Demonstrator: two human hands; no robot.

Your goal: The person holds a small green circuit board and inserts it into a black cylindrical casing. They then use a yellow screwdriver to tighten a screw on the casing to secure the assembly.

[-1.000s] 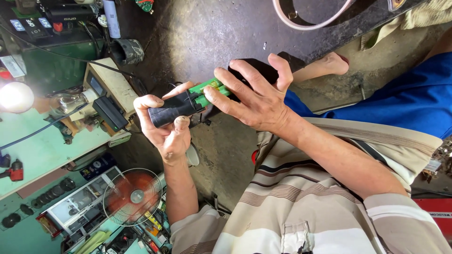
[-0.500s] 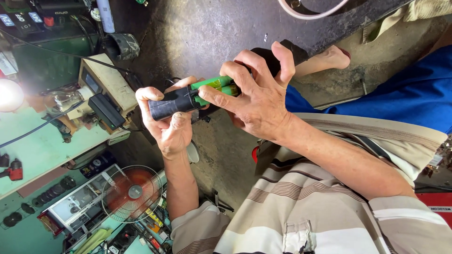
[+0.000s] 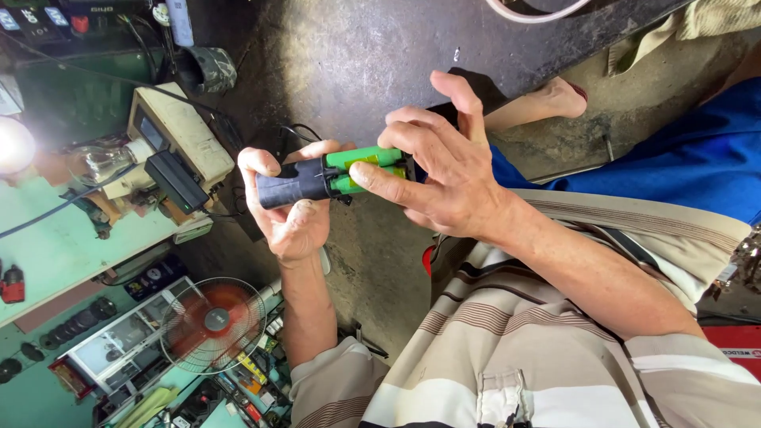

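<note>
Battery pack [image 3: 333, 176], black with green cells, is gripped by left hand [image 3: 292, 208] and right hand [image 3: 444, 178] above grey concrete floor [image 3: 349, 55]; green workbench [image 3: 55, 246] at nine o'clock, fan [image 3: 212, 321] at seven.

Pale green workbench [image 3: 55, 246] well left of the fingers, carrying a beige meter box [image 3: 186, 131] with a black unit [image 3: 176, 181] against it, a glass jar [image 3: 99, 162], a dark cable [image 3: 47, 218], a small red tool [image 3: 11, 284] at its far edge

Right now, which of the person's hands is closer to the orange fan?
Left. The left hand sits just above the fan; the right hand, on the green cells, is farther right.
</note>
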